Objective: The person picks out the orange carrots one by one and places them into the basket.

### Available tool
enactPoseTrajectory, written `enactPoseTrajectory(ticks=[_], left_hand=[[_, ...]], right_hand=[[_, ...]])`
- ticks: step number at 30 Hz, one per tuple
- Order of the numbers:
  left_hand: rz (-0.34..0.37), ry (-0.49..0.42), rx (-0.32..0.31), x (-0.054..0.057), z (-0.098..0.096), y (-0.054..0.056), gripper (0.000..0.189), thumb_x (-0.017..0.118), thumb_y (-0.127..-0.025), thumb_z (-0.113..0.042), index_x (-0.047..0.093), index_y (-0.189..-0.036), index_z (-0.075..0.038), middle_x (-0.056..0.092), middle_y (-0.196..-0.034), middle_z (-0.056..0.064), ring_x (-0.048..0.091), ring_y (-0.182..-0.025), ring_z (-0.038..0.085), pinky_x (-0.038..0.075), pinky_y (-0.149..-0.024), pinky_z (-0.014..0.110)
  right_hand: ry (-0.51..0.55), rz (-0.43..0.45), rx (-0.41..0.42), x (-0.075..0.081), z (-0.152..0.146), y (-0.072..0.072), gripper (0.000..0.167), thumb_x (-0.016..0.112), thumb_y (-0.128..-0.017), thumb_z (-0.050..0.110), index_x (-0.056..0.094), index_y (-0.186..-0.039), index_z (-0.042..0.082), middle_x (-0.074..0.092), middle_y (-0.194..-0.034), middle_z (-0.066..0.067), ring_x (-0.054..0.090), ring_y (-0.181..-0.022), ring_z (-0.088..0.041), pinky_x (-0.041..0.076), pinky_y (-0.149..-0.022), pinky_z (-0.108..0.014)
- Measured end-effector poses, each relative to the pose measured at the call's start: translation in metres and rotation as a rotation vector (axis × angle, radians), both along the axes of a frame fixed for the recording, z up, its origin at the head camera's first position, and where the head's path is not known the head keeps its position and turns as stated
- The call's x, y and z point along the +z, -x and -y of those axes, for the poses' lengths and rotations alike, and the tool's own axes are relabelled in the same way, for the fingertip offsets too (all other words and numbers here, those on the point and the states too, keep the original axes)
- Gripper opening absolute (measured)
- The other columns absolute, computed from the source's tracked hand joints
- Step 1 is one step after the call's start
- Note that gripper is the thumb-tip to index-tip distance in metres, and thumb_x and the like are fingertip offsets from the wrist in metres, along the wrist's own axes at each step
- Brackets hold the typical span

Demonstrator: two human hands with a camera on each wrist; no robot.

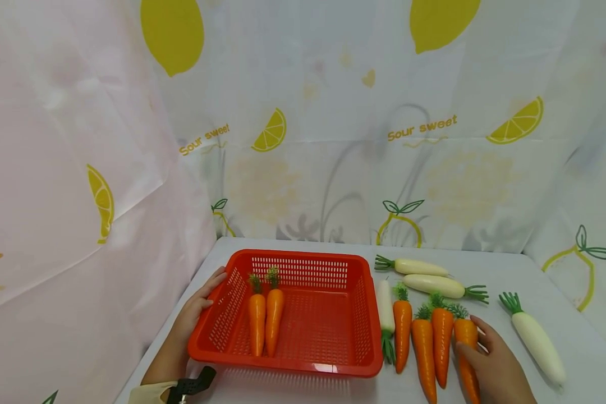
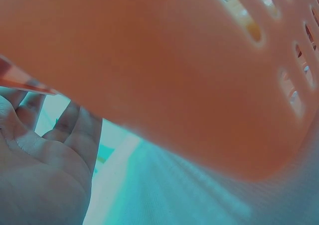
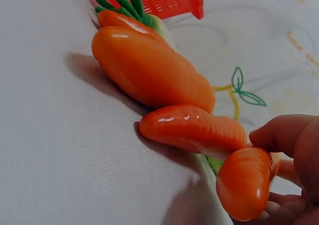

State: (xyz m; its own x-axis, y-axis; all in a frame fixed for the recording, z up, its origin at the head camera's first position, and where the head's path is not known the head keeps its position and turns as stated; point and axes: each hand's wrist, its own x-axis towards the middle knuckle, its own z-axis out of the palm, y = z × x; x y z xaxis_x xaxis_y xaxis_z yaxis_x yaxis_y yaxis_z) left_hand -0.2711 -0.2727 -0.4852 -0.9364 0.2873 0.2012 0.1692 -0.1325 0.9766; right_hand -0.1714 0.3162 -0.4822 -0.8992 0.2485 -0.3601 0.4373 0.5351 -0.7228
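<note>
A red plastic basket [image 1: 303, 367] stands on the table, with two carrots [image 1: 257, 322] lying side by side in its left part. My left hand [image 1: 194, 306] holds the basket's left rim. In the left wrist view the basket wall [image 2: 164, 85] hides part of that hand's fingers [image 2: 82, 135]. On the right, my right hand [image 1: 497, 359] grips the rightmost carrot [image 1: 466, 334] between thumb and fingers. Seen from the right wrist, this carrot [image 3: 244, 185] points its tip toward the camera. Several more carrots [image 1: 441, 336] lie just left of that hand.
Several white radishes with green stalks are about: one [image 1: 385, 308] beside the basket's right wall, two [image 1: 431, 285] behind the carrots, and one [image 1: 537, 345] right of my right hand. A lemon-printed curtain [image 1: 303, 185] encloses the white table [image 1: 575, 314] at the back and sides.
</note>
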Motion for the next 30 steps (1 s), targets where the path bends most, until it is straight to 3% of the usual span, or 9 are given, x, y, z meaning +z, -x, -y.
enactPoseTrajectory(ticks=[6,14,24,30], left_hand=[[-0.011,-0.010,-0.007,0.000,0.000,0.001,0.064,0.028,-0.100,0.003,0.025,-0.164,0.000,0.016,-0.176,-0.002,0.038,-0.141,-0.010,0.048,-0.109,0.024],[-0.002,0.013,0.002,0.000,0.000,0.000,0.065,0.027,-0.100,0.003,0.024,-0.164,0.000,0.008,-0.178,0.006,0.037,-0.140,-0.012,0.047,-0.109,0.021],[0.033,0.022,0.047,0.001,-0.003,-0.001,0.066,0.028,-0.099,0.003,0.029,-0.164,-0.003,0.010,-0.177,0.006,0.018,-0.158,0.016,0.047,-0.109,0.021],[0.021,0.016,0.047,0.001,-0.003,-0.002,0.064,0.029,-0.099,0.003,0.030,-0.163,-0.002,0.014,-0.177,0.003,0.020,-0.158,0.014,0.047,-0.108,0.020]], right_hand=[[0.018,-0.030,-0.009,0.001,0.000,0.001,0.097,0.060,-0.102,0.051,0.005,-0.168,0.004,0.020,-0.161,-0.043,0.023,-0.148,-0.061,0.034,-0.114,-0.071],[0.091,-0.063,-0.074,0.001,0.007,0.002,0.098,0.060,-0.102,0.051,0.002,-0.168,0.008,0.020,-0.163,-0.041,0.024,-0.149,-0.060,0.035,-0.116,-0.068],[0.183,-0.125,-0.093,0.005,0.020,0.000,0.088,0.056,-0.106,0.035,-0.001,-0.169,0.011,0.016,-0.165,-0.040,0.023,-0.150,-0.059,0.036,-0.115,-0.065],[0.220,-0.164,-0.080,0.008,0.025,-0.001,0.088,0.055,-0.107,0.035,-0.003,-0.169,0.013,0.016,-0.167,-0.038,0.025,-0.151,-0.057,0.042,-0.113,-0.059]])
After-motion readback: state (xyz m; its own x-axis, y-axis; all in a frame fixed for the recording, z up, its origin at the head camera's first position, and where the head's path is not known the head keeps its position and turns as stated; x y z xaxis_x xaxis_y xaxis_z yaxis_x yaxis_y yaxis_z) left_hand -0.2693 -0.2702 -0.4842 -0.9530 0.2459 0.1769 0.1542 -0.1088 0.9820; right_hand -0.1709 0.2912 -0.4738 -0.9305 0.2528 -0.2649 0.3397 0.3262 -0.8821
